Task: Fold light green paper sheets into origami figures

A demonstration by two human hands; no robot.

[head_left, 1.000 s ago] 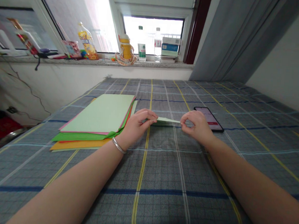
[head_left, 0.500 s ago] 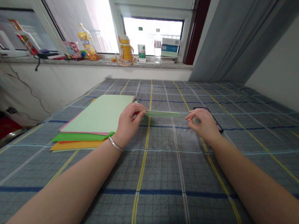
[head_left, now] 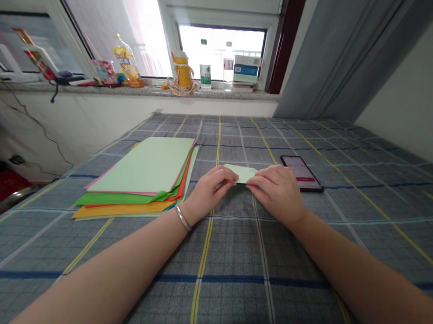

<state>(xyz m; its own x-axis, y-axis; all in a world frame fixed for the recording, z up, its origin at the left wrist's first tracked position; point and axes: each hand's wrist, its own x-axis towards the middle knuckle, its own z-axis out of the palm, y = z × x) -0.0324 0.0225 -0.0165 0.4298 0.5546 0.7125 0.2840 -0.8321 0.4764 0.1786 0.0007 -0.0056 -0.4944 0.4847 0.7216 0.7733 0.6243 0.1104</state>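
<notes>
A small piece of pale green paper is held between my two hands above the plaid cloth. My left hand, with a silver bangle at the wrist, pinches its near left edge. Close beside it, my right hand pinches the near right part with thumb and fingers. The paper's top face tilts toward me; its right end is partly hidden by my right fingers. To the left lies a stack of coloured paper, pale green on top, with pink, green, red and orange sheets below.
A phone with its screen lit lies just beyond my right hand. The plaid cloth covers the surface. On the windowsill stand a yellow cup, a drink bottle, clear bottles and boxes.
My hands have come together and nearer to me; the right one moved left, uncovering the phone. It now grips the paper, whose flat face shows instead of a thin edge.
</notes>
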